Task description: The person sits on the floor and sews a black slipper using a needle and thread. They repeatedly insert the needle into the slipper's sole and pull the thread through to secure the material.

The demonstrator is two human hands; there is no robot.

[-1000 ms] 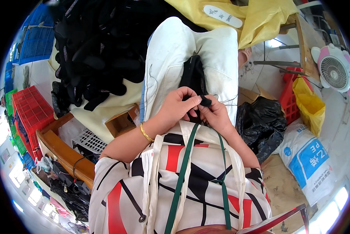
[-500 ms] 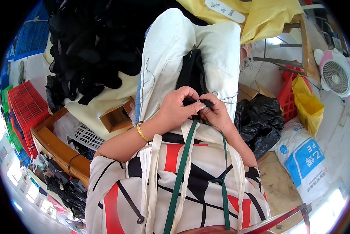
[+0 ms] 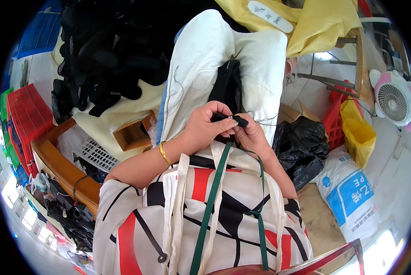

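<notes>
A dark, sock-like piece of black fabric (image 3: 227,81) lies in my lap between my knees, its near end running up to my fingers. My left hand (image 3: 207,123), with a gold bangle on the wrist, pinches black fabric between thumb and fingers. Right beside it, my right hand (image 3: 252,134) is closed on the same fabric, a small black end showing between the two thumbs. Whether a needle or other small tool is in the fingers cannot be made out. A thin dark thread (image 3: 266,120) trails from the hands across my white-covered thigh (image 3: 260,87).
A large heap of black foot-shaped fabric pieces (image 3: 109,55) lies ahead on the left. Nearer are an open cardboard box (image 3: 133,136) and a wooden drawer-like frame (image 3: 68,167). On the right sit a black plastic bag (image 3: 301,146), a red crate (image 3: 334,120) and a fan (image 3: 393,98).
My view has shifted slightly, moving the surroundings in the picture. Both hands stay together on the black fabric, with the small black end between the thumbs turned a little.
</notes>
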